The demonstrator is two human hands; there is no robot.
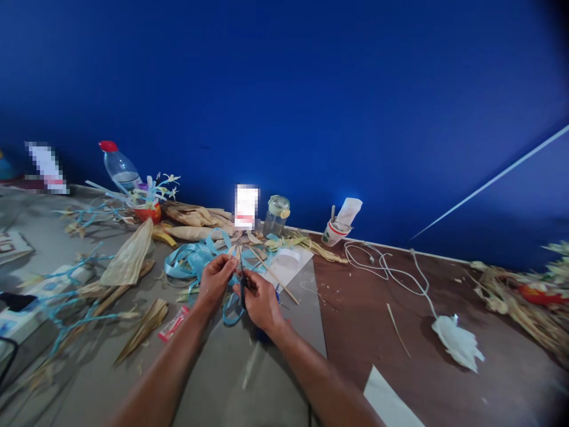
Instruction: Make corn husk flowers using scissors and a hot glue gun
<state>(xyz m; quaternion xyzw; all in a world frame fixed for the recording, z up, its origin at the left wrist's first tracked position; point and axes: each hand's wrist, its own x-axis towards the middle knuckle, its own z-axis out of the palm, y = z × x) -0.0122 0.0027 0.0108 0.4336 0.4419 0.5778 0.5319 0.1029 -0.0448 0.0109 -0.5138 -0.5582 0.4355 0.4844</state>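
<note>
My left hand [216,279] is closed in a pinch on a thin pale strip, near the pile of light blue ribbon [195,261]. Close beside it my right hand [261,301] is closed round dark-handled scissors [242,279], whose blades point up between the two hands. A loop of blue ribbon [231,311] hangs below the hands. A thin wooden stick [273,274] lies just behind them on the grey mat [208,379].
Dried corn husks [128,258] lie at the left and far right. Along the blue wall stand a plastic bottle with red cap [119,166], a glass jar [276,214] and a paper cup [334,231]. A white cable [391,273] crosses the brown table [377,344].
</note>
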